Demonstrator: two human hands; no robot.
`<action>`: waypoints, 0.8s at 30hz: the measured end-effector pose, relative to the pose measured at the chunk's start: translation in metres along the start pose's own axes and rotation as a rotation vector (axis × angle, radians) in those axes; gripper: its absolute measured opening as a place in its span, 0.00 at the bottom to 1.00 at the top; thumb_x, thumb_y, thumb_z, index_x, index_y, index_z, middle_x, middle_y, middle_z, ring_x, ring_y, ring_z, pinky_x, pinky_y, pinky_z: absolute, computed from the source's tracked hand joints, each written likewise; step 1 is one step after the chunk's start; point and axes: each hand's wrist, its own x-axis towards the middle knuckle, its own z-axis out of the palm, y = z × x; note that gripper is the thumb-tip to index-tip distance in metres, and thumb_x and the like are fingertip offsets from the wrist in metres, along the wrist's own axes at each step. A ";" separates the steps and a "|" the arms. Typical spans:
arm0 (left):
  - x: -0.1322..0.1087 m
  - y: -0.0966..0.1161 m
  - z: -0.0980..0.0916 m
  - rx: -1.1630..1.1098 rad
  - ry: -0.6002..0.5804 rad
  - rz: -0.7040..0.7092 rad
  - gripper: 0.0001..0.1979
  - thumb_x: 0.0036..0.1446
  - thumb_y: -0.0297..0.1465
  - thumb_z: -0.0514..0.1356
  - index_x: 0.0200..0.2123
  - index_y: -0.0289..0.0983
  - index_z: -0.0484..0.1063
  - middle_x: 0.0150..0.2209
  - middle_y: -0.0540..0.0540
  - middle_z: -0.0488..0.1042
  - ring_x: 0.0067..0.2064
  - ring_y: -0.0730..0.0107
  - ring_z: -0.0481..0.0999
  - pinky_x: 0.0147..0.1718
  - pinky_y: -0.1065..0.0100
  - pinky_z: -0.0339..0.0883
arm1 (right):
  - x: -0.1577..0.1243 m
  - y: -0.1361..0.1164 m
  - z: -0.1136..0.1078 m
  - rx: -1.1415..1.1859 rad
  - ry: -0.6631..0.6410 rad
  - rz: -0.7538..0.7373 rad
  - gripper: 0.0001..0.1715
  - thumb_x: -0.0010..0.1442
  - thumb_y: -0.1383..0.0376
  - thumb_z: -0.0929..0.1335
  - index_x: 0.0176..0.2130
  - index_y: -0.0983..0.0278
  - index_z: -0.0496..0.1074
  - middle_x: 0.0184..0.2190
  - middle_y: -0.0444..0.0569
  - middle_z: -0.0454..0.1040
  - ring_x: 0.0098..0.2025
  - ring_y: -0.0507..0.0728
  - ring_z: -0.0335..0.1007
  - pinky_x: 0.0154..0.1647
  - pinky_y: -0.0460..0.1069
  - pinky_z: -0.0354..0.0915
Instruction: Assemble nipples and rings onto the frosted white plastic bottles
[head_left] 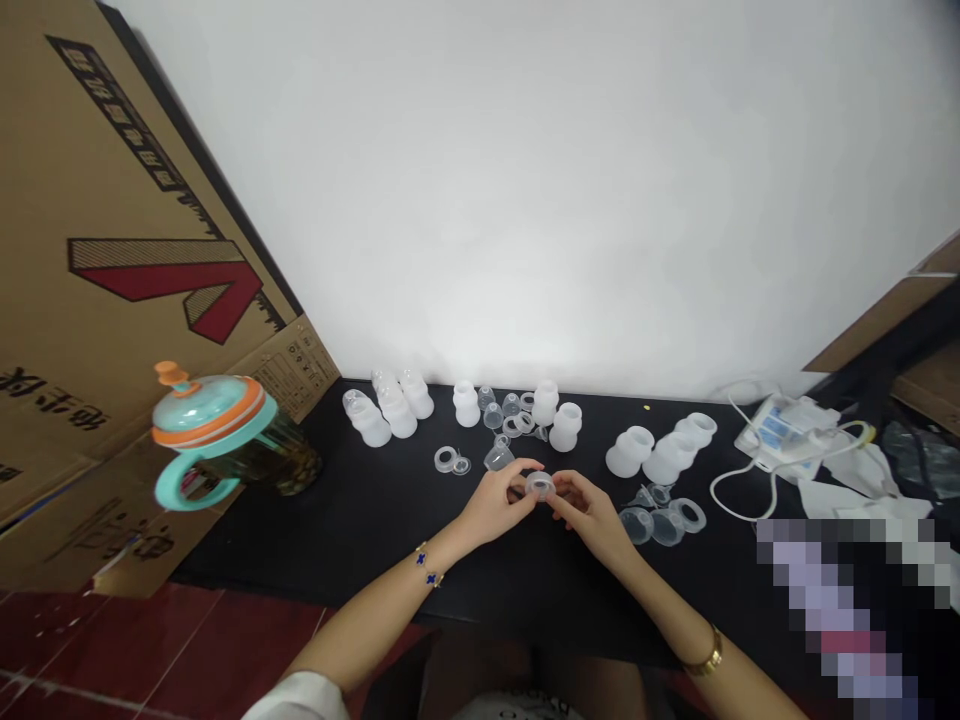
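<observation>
Left hand and right hand meet over the table, which has a matte black surface. Each hand pinches the ring at the fingertips, from opposite sides.

The ring is small, round and translucent, with a raised centre; finer form cannot be made out. It is held just above the table, near the front edge.

Behind it stand frosted white pieces, bulbous and open-topped, in groups at left, centre and right. Clear cups lie near the right hand.

The jug at left has a ribbed clear body, teal handle and orange-rimmed lid. The cardboard box behind it is cut off by the frame. A white device with cable sits at right. The lower right corner is pixelated.

A bracelet is on the left wrist and a gold bangle on the right.
</observation>
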 end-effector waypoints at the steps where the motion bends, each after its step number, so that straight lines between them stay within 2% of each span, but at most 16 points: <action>1: 0.000 0.001 0.000 0.005 0.004 0.009 0.18 0.59 0.31 0.60 0.53 0.39 0.70 0.35 0.48 0.81 0.33 0.68 0.79 0.31 0.72 0.71 | 0.000 -0.001 0.000 -0.027 0.004 -0.006 0.18 0.60 0.52 0.70 0.44 0.61 0.72 0.35 0.48 0.77 0.31 0.56 0.74 0.25 0.47 0.65; 5: -0.001 0.003 0.000 0.059 0.009 0.045 0.16 0.59 0.31 0.58 0.51 0.39 0.72 0.36 0.48 0.81 0.36 0.67 0.80 0.33 0.71 0.72 | -0.001 -0.004 0.000 -0.127 -0.007 -0.060 0.16 0.62 0.54 0.69 0.44 0.61 0.73 0.35 0.47 0.78 0.31 0.56 0.73 0.26 0.47 0.64; 9: -0.003 0.004 0.001 0.138 -0.004 0.077 0.18 0.59 0.30 0.58 0.52 0.40 0.73 0.36 0.48 0.80 0.33 0.69 0.78 0.35 0.70 0.73 | -0.004 -0.009 0.002 -0.216 -0.029 -0.127 0.13 0.64 0.55 0.67 0.43 0.60 0.75 0.32 0.45 0.77 0.30 0.55 0.70 0.27 0.47 0.61; 15: -0.005 0.005 -0.001 0.223 -0.006 0.169 0.19 0.59 0.29 0.57 0.54 0.40 0.72 0.39 0.46 0.80 0.34 0.68 0.78 0.35 0.70 0.72 | -0.005 -0.012 0.002 -0.239 -0.033 -0.129 0.15 0.65 0.53 0.67 0.41 0.61 0.76 0.28 0.44 0.75 0.28 0.55 0.68 0.27 0.47 0.59; 24: -0.004 0.003 0.003 0.244 0.026 0.156 0.20 0.56 0.27 0.58 0.53 0.40 0.75 0.40 0.47 0.81 0.32 0.70 0.77 0.35 0.70 0.72 | -0.007 -0.014 0.003 -0.289 -0.012 -0.145 0.14 0.65 0.55 0.67 0.38 0.62 0.76 0.25 0.43 0.74 0.27 0.54 0.66 0.26 0.46 0.58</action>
